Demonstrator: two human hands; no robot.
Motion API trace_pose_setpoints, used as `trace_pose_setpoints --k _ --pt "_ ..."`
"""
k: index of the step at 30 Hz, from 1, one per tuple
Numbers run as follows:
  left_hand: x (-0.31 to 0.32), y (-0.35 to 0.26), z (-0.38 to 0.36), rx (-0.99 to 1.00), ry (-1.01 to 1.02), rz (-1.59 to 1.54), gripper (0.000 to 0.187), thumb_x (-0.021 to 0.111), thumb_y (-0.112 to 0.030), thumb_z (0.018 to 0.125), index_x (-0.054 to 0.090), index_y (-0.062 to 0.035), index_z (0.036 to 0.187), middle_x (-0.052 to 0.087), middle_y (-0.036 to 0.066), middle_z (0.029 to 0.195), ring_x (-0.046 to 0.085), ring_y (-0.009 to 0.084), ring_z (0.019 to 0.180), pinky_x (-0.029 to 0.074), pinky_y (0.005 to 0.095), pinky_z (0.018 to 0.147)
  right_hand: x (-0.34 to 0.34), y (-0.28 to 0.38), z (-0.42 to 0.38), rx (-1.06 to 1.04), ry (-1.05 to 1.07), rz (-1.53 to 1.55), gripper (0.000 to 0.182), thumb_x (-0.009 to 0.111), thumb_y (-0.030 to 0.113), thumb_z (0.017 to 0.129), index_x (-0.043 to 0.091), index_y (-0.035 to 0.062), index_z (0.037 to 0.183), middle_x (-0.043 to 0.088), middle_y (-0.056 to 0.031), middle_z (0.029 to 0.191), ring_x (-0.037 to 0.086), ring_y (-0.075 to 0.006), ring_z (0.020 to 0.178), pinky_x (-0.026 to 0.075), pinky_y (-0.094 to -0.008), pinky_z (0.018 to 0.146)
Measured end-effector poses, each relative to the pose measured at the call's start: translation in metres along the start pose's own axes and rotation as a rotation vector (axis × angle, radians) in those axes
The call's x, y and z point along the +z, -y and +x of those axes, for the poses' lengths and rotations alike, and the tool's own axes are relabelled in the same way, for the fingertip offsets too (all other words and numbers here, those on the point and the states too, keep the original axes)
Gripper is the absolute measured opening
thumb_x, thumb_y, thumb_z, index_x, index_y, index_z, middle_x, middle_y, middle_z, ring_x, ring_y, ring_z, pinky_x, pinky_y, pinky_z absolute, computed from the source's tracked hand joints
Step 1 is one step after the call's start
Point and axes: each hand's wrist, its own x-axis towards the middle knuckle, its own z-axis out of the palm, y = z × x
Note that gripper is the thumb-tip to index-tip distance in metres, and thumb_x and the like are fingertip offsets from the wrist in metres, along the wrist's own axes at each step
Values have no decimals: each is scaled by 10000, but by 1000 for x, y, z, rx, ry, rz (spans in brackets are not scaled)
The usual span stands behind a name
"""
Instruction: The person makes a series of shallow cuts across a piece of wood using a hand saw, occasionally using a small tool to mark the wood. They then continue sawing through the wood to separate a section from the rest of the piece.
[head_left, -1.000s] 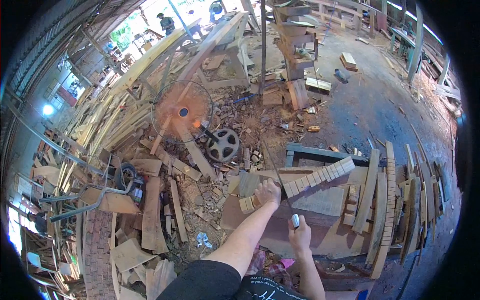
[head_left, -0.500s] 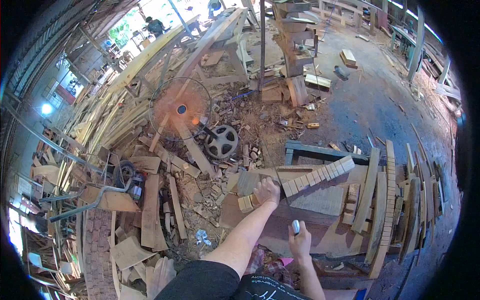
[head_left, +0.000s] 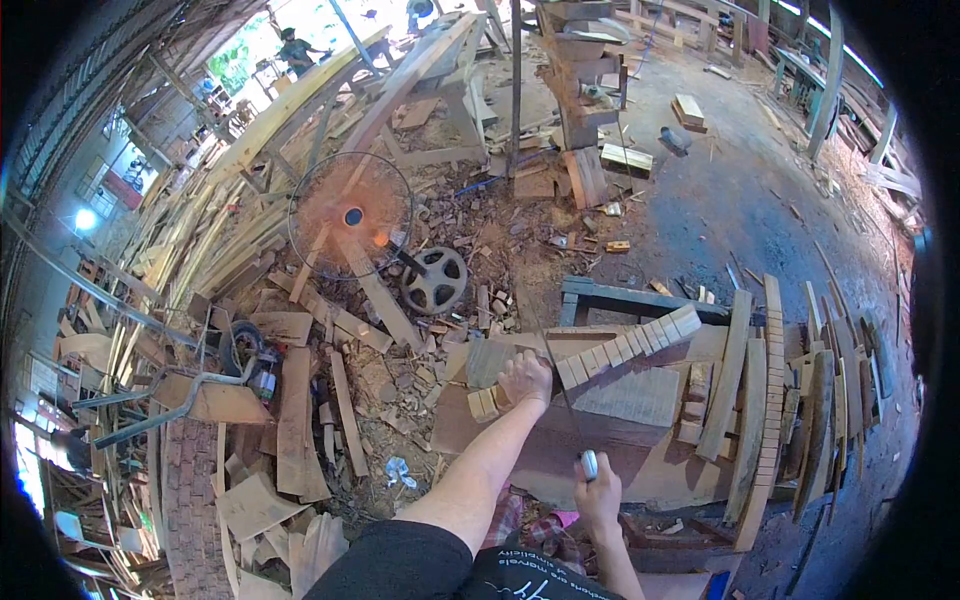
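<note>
My left hand [head_left: 526,378] is closed over a notched wooden strip [head_left: 630,347], pressing it down on a broad board [head_left: 500,440]. The strip's short end [head_left: 482,404] shows left of the hand, and its longer part, crossed by several evenly spaced cuts, runs up to the right. My right hand [head_left: 598,495] is wrapped round the pale handle [head_left: 590,464] of a saw, nearer to my body. The thin dark saw blade [head_left: 566,393] reaches away from the handle, passing just right of my left hand and across the strip.
A curved, slotted wooden strip [head_left: 768,420] and several planks lie at the right. A spoked wheel [head_left: 434,281] and a round, rust-coloured disc [head_left: 345,190] stand ahead. Wood scraps cover the ground, and a wheelbarrow [head_left: 215,395] is at the left.
The view has shifted slightly, so most things sit a little further left. My right hand and the saw handle are slightly nearer to my body. My left hand keeps its hold on the strip.
</note>
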Motion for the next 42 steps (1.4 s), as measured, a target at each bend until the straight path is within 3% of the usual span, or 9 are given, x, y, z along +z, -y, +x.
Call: trace_pose_setpoints --k 3,5,9,18,21,24,31,37,42 --pt "-7 -3 1 -53 107 23 226 494 -242 833 651 -122 942 656 56 1010 580 239 1014 405 461 851 -1 -25 -25 15 5 1 225 618 203 871 473 31 867 581 -240 728 573 -461 721 422 -512 578" --pt "4 1 0 -6 3 -5 213 484 -223 835 653 -125 921 660 57 993 589 243 991 410 468 839 8 -14 6 -5 0 -23 219 619 199 868 474 36 872 581 -237 728 573 -461 720 424 -513 578" --pt "-1 0 5 1 -3 33 205 477 -206 835 655 -127 901 662 61 980 595 248 970 413 469 827 31 -8 46 -44 -31 17 213 617 198 868 471 44 879 584 -229 727 572 -463 715 430 -512 576" --pt "-11 -3 1 0 88 13 210 492 -217 825 653 -116 913 659 66 987 592 256 977 417 462 824 -9 -27 -36 59 40 11 226 609 220 883 465 47 864 570 -230 709 578 -456 701 433 -501 572" --pt "-5 1 1 26 60 13 218 496 -219 820 650 -115 935 657 67 995 590 259 980 416 464 826 20 -4 29 -48 -44 0 229 621 210 869 464 43 869 572 -239 711 574 -460 703 426 -512 569" --pt "-4 0 5 22 35 30 221 497 -219 820 647 -110 940 657 69 993 590 259 976 417 462 825 30 -4 39 3 -30 10 226 625 207 863 471 43 882 580 -242 726 577 -459 711 423 -517 570" --pt "-12 -3 2 12 62 10 212 495 -226 829 648 -111 917 658 63 981 595 257 967 416 462 818 -13 -13 -34 96 24 38 176 610 165 856 486 49 901 583 -227 714 589 -447 717 449 -503 599" --pt "-1 3 2 42 8 25 209 494 -236 843 653 -117 907 660 77 969 596 268 962 422 468 801 29 -1 42 -18 -40 -48 219 629 187 857 466 46 900 591 -231 722 587 -447 721 440 -502 589" --pt "-7 -5 4 -16 61 12 204 494 -240 848 647 -127 923 657 87 974 589 277 973 419 472 801 -10 -11 -23 38 14 5 228 634 201 853 474 48 907 591 -231 709 591 -444 720 442 -509 589"
